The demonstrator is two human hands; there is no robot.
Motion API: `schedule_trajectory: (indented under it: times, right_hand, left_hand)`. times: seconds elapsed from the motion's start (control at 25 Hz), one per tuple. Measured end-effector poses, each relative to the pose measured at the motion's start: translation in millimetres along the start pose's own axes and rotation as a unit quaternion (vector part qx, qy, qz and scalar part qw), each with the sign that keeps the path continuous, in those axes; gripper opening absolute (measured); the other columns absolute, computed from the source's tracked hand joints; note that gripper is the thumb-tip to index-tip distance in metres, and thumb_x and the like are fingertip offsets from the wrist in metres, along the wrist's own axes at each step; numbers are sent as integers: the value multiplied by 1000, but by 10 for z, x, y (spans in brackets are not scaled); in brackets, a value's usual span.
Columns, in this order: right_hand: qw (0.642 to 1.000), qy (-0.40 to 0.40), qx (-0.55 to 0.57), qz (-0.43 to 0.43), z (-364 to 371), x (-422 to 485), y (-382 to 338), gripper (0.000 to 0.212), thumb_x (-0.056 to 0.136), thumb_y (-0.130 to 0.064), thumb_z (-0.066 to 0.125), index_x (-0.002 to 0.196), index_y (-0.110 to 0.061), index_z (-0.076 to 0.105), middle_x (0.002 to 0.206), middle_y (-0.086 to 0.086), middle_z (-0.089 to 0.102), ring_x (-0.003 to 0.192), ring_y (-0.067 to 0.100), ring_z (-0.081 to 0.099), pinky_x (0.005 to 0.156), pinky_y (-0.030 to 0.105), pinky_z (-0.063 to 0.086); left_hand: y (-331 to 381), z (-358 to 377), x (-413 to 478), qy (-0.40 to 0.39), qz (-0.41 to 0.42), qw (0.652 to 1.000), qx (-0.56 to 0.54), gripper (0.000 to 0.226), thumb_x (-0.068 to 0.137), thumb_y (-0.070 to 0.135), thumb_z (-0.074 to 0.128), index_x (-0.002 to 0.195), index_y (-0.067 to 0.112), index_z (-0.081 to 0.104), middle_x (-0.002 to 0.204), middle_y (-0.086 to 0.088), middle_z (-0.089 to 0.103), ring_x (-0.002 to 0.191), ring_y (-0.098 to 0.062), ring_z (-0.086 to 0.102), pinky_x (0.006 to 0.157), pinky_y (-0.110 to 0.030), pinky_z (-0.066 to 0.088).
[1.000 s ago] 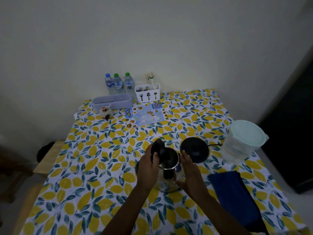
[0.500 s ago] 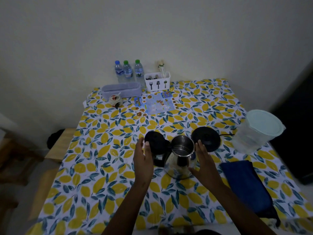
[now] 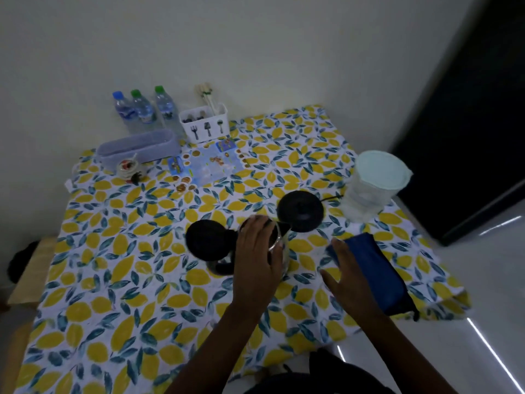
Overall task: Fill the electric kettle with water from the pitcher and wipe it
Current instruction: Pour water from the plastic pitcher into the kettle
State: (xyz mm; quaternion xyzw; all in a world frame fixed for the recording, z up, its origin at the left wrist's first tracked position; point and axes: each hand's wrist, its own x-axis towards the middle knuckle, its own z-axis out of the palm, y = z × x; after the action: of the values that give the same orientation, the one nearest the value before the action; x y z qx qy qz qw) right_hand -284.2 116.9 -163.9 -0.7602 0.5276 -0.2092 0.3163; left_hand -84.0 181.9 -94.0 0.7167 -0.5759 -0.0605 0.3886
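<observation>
The steel electric kettle (image 3: 284,255) stands on the lemon-print tablecloth (image 3: 127,251) with its black lid (image 3: 210,240) flipped open to the left. My left hand (image 3: 255,257) lies over the kettle's mouth, fingers curled on the rim. To the right, my right hand (image 3: 348,275) is open with fingers spread, its fingertips at the near-left edge of the folded blue cloth (image 3: 375,274). The round black kettle base (image 3: 299,209) sits just behind the kettle. The clear pitcher (image 3: 375,186), with a pale green lid and water inside, stands at the right edge.
Along the back wall stand three water bottles (image 3: 142,109), a white cutlery holder (image 3: 206,123) and a lilac tray (image 3: 139,146). A small cup (image 3: 129,167) and a printed sheet (image 3: 207,164) lie in front. A wooden bench (image 3: 31,280) is left of the table.
My right hand has left the kettle and moved right to the blue cloth. My left hand has shifted from the lid side onto the kettle's mouth. The view tilted down and left.
</observation>
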Motion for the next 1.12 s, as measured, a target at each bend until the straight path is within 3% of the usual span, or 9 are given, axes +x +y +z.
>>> schedule_trajectory:
  times: [0.16, 0.4, 0.56, 0.72, 0.88, 1.0, 1.12]
  right_hand:
    - [997, 14, 23, 68, -341, 53, 369, 73, 91, -30, 58, 149, -17, 16, 155, -6, 14, 144, 12, 9, 113, 26, 13]
    - [988, 79, 54, 124, -984, 395, 1075, 63, 91, -29, 58, 145, -11, 31, 153, 9, 31, 139, 24, 31, 110, 33, 25]
    - [979, 135, 100, 119, -1328, 862, 1428, 52, 89, -20, 62, 136, -8, 44, 141, 12, 45, 128, 26, 44, 103, 33, 35]
    - [947, 179, 210, 165, -1615, 1477, 1655, 35, 90, -18, 61, 123, -8, 54, 123, 9, 57, 114, 23, 55, 90, 33, 43]
    - [923, 196, 281, 173, -1828, 1968, 1625, 30, 91, -19, 58, 119, -7, 55, 116, 5, 58, 104, 13, 54, 85, 24, 38]
    - [917, 162, 324, 166, -1923, 2364, 1580, 23, 94, -27, 54, 113, -13, 58, 110, 0, 59, 101, 12, 55, 84, 24, 37]
    - [934, 63, 321, 144, -1866, 2626, 1633, 26, 95, -37, 50, 105, -16, 63, 103, 1, 64, 91, 12, 59, 79, 28, 43]
  left_hand:
    - [242, 605, 174, -108, 19, 994, -4, 53, 97, 44, 35, 141, 16, 40, 151, -1, 39, 142, -9, 20, 118, -36, 25]
    - [703, 1498, 558, -195, 70, 978, 0, 49, 98, 41, 41, 140, 17, 42, 150, -1, 39, 144, -15, 22, 117, -43, 30]
    - [1001, 1895, 962, -205, 91, 975, 9, 50, 97, 40, 40, 139, 14, 42, 151, -4, 37, 143, -19, 24, 116, -44, 30]
    - [1232, 2136, 1439, -184, 98, 978, 30, 51, 96, 38, 42, 140, 13, 40, 151, -6, 36, 143, -22, 25, 116, -44, 30]
    - [1376, 2284, 1775, -209, 90, 970, 83, 73, 89, 55, 33, 145, 10, 29, 157, -12, 25, 147, -28, 14, 118, -42, 11]
    - [1452, 2471, 1968, -267, 83, 950, 141, 97, 76, 73, 28, 148, 7, 19, 160, -15, 15, 148, -35, 3, 119, -48, 3]
    - [1442, 2670, 1978, -277, 106, 926, 236, 100, 74, 75, 37, 147, 10, 19, 158, -20, 19, 144, -46, 12, 116, -59, 16]
